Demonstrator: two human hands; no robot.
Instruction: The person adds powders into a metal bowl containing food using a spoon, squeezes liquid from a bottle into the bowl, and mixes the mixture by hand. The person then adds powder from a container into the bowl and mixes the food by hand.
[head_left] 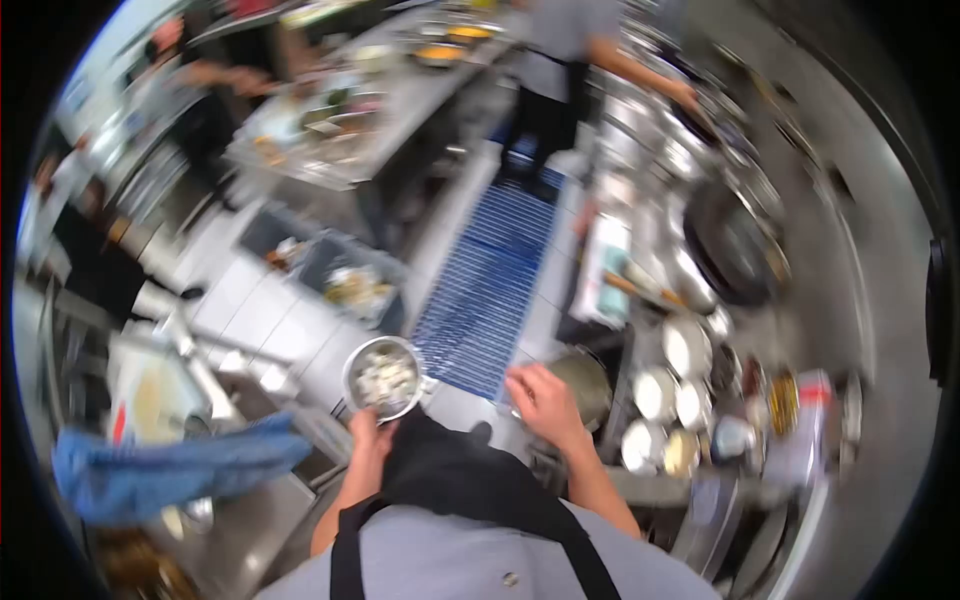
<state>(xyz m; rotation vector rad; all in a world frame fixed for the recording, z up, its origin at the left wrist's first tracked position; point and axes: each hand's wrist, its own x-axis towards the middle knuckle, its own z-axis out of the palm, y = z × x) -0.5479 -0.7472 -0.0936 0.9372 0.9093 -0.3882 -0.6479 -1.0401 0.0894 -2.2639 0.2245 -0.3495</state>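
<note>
My left hand (370,436) grips the near rim of a round metal bowl (349,385), holding it out over the floor. White, chunky pieces of food (386,376) lie inside the bowl; blur hides their exact kind. My right hand (543,402) hangs in the air with its fingers loosely bent and the thumb apart from them. Nothing shows in that hand. Just beside it, to the right, stands a large metal pot (585,388), and I cannot tell whether the hand touches it.
A blue slatted mat (490,270) runs ahead along the tiled floor. Grey bins (385,318) with scraps stand left of it. A person (560,75) works ahead by the counter at right, with a dark wok (735,240) and several containers (655,394). A blue cloth (180,465) hangs at left.
</note>
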